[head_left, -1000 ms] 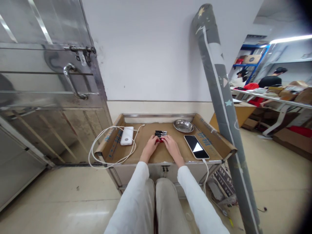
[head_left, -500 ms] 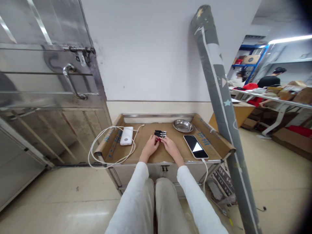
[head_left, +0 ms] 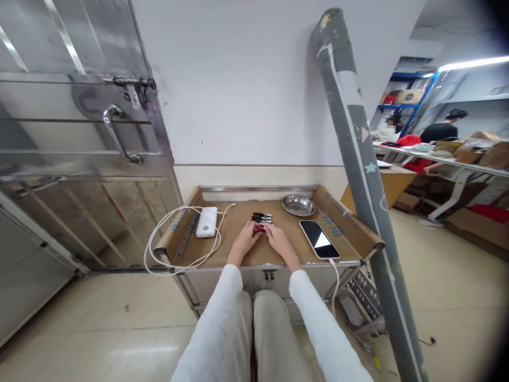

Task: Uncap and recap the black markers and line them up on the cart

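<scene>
My left hand [head_left: 247, 237] and my right hand [head_left: 277, 236] meet over the middle of a cardboard-lined metal cart [head_left: 274, 253]. Their fingertips pinch a small red object [head_left: 260, 229] between them. Just beyond the fingers lies a small row of black pens or markers [head_left: 261, 217] with white ends, lying crosswise. Both hands have curled fingers; most of the red object is hidden by them.
A white power bank [head_left: 207, 221] with a looping white cable [head_left: 167, 241] lies at the left. A round steel dish [head_left: 299, 205] and a phone [head_left: 319, 239] lie at the right. A grey roll [head_left: 358, 159] leans by the cart; a steel door [head_left: 79, 132] stands left. People sit far right.
The hands stay together on the red object with only slight finger movement. The view has shifted a little; nothing else has moved.
</scene>
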`<action>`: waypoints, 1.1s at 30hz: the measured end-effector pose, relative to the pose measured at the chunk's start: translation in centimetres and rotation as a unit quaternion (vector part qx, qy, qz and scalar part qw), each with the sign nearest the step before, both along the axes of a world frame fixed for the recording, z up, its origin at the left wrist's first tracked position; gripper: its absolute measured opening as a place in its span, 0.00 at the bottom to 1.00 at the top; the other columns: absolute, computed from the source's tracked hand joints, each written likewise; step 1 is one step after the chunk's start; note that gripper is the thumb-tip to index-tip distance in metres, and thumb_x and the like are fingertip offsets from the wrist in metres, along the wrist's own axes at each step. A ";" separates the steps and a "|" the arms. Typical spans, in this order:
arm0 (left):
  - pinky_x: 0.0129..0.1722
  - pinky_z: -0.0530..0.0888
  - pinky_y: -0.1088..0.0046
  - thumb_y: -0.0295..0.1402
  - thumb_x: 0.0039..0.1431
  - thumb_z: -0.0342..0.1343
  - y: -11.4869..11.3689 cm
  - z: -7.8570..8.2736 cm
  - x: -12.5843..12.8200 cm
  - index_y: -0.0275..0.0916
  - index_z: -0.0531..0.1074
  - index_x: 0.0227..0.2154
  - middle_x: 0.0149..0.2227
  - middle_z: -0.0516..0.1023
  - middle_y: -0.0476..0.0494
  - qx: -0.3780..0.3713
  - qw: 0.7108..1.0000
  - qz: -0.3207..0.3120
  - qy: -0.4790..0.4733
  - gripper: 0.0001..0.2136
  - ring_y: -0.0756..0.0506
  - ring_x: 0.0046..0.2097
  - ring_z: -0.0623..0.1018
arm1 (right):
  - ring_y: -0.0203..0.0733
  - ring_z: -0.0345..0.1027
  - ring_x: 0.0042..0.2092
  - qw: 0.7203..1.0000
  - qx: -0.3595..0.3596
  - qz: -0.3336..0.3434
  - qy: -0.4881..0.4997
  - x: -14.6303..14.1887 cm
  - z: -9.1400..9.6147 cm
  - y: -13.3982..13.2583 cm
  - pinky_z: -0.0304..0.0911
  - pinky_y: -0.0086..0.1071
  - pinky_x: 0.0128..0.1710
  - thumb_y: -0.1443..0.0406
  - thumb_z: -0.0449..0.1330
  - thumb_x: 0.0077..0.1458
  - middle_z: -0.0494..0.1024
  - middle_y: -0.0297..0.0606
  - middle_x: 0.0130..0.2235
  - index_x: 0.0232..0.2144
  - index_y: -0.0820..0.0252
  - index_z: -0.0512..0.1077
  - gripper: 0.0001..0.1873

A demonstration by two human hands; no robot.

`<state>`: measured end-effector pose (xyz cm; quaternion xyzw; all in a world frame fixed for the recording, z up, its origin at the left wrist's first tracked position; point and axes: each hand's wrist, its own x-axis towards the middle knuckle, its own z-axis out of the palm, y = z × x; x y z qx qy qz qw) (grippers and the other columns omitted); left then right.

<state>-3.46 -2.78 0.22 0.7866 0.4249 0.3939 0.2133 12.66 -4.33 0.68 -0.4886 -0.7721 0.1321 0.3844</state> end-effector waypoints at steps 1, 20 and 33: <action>0.41 0.69 0.70 0.28 0.57 0.51 -0.1 0.1 0.0 0.40 0.66 0.39 0.36 0.66 0.47 0.000 1.000 0.000 0.006 0.06 0.48 0.37 0.71 | 0.40 0.71 0.45 1.000 -0.002 0.001 -0.002 0.0 0.0 0.0 0.64 0.34 0.46 0.65 0.44 0.63 0.76 0.39 0.46 0.52 0.53 0.68 0.19; 0.43 0.71 0.70 0.28 0.59 0.51 -0.5 0.5 -0.2 0.40 0.70 0.35 0.36 0.68 0.47 0.001 0.999 0.039 0.022 0.04 0.48 0.36 0.73 | 0.41 0.63 0.52 0.998 0.053 0.021 -0.006 0.2 -0.9 0.5 0.59 0.40 0.54 0.72 0.47 0.57 0.72 0.40 0.49 0.50 0.55 0.67 0.21; 0.41 0.71 0.69 0.23 0.55 0.53 0.3 -0.4 0.0 0.38 0.68 0.29 0.33 0.67 0.48 -0.001 0.998 0.062 0.000 0.04 0.50 0.33 0.72 | 0.44 0.62 0.45 0.995 0.056 -0.042 -0.065 0.1 -0.4 0.0 0.61 0.40 0.49 0.74 0.50 0.51 0.70 0.41 0.42 0.42 0.57 0.71 0.18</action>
